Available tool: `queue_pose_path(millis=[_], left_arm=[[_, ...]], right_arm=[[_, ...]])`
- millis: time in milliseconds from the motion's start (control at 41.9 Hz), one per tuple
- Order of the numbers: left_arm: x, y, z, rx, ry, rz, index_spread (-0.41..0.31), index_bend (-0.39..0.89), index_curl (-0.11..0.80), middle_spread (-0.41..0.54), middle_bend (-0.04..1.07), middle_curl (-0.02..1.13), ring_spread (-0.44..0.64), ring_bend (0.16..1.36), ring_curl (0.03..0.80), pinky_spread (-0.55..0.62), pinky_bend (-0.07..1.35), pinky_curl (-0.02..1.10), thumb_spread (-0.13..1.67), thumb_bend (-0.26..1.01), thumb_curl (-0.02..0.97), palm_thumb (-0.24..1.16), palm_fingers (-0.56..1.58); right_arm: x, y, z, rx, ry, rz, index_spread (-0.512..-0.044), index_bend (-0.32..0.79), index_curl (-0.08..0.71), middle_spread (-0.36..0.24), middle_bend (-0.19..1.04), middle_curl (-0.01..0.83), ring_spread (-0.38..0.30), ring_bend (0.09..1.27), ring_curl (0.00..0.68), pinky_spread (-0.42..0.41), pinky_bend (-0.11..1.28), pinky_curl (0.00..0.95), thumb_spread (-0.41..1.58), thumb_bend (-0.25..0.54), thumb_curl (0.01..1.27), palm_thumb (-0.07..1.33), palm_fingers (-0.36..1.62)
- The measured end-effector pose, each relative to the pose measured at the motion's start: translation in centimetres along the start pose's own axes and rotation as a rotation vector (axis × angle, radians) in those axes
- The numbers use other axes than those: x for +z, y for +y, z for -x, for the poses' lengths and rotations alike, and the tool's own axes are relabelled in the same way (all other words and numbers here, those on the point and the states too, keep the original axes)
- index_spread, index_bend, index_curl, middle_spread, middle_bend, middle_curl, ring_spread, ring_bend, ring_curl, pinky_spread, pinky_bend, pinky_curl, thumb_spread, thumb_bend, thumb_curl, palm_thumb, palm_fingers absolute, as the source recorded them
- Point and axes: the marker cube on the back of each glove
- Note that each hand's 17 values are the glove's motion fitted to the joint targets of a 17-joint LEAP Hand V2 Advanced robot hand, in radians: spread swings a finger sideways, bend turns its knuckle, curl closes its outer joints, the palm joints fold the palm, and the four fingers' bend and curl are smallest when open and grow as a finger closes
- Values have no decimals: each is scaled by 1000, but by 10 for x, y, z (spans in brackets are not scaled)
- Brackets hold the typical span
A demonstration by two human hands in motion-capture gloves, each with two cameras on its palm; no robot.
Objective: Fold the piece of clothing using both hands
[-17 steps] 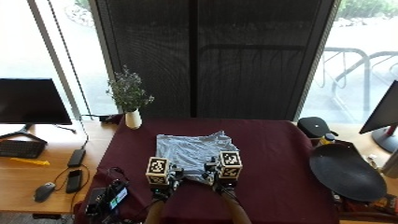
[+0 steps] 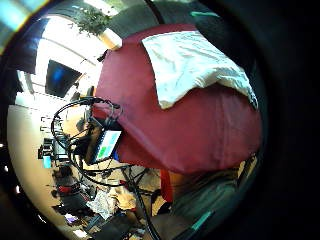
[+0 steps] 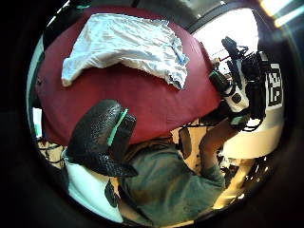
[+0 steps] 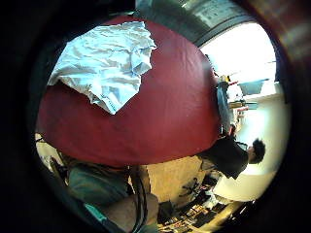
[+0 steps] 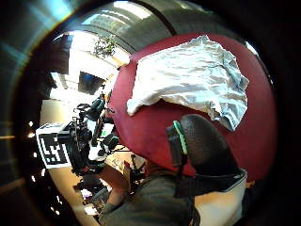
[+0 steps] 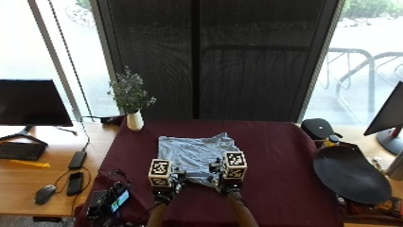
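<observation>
From the outside view, a light blue piece of clothing [image 6: 194, 152] lies crumpled in the middle of the frame on a dark red tablecloth [image 6: 283, 161], with the left hand [image 6: 165, 181] and the right hand [image 6: 226, 178] at its near edge, lower centre; the fingers are hidden there, so how far either hand is open cannot be told from this view. A white vase of flowers [image 6: 133, 118] stands at the cloth's far left corner, a dark monitor [image 6: 32, 103] is at the left edge, and a black chair [image 6: 348, 174] sits at the lower right. In the left little-finger view the garment [image 2: 192, 65] spreads across the upper right, flat on the red cloth [image 2: 200, 130], apart from the palm. In the left thumb view it lies along the top [image 3: 128, 45], a black gloved thumb [image 3: 97, 137] stands free at lower left, touching nothing, and the other hand [image 3: 242, 90] shows at the right. In the right little-finger view the garment [image 4: 104, 60] fills the upper left. In the right thumb view it lies upper right [image 5: 188, 77], and a gloved thumb [image 5: 202, 150] sits below it, clear of the fabric; neither hand holds the clothing.
</observation>
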Motion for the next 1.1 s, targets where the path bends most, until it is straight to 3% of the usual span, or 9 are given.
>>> queue_pose_path(millis=[72,430,717,836,884,956,1027,1099], left_arm=[[3,13,-5,-6,42,96,-96,147,193,-40,255,279,87,552,268,329,273,169,1033,64,177,284,491],[-1,13,-5,-9,26,127,-100,142,251,-50,234,341,91,553,297,369,259,210,1103,-9,234,309,476],[16,-13,-11,12,20,127,-102,140,277,-52,223,374,91,553,313,376,244,237,1110,-15,264,329,468],[44,-32,-4,-1,-55,167,-101,132,282,-52,224,383,85,548,316,372,249,249,1101,-8,281,365,472],[60,-40,2,-2,-82,191,-101,124,281,-52,225,387,83,555,321,371,249,254,1097,-11,286,375,470],[86,-53,9,-2,-106,206,-92,107,276,-47,212,392,86,564,326,369,271,266,1088,-11,294,397,442],[105,-61,15,-17,-124,221,-89,111,274,-38,203,397,93,566,331,367,291,280,1083,-10,303,418,424],[120,-66,22,-24,-161,246,-80,113,271,-30,197,400,102,563,331,362,311,290,1076,-10,311,442,409]], right_arm=[[1,0,0,-4,12,13,-350,194,240,32,155,118,165,214,124,266,602,264,1147,230,192,456,156],[1,-1,-4,-18,34,37,-360,174,294,28,160,169,176,218,171,268,630,306,1156,150,265,536,137],[28,-17,-37,20,12,81,-360,162,307,25,158,193,179,223,200,267,679,334,1148,78,298,571,127],[58,-27,-48,5,18,155,-360,126,296,30,164,203,179,249,217,266,705,344,1147,42,305,568,103],[74,-32,-51,-3,23,198,-356,46,266,42,158,205,180,293,234,267,752,359,1138,15,303,546,38],[85,-36,-52,-12,29,224,-351,16,232,54,171,212,182,343,255,259,803,374,1119,-10,303,539,-21],[80,-31,-46,-14,49,220,-343,15,199,61,180,218,183,370,261,255,839,378,1098,-20,306,539,-52],[88,-29,-45,-12,71,304,-335,21,173,65,191,228,184,389,268,251,855,381,1082,-22,311,542,-71]])
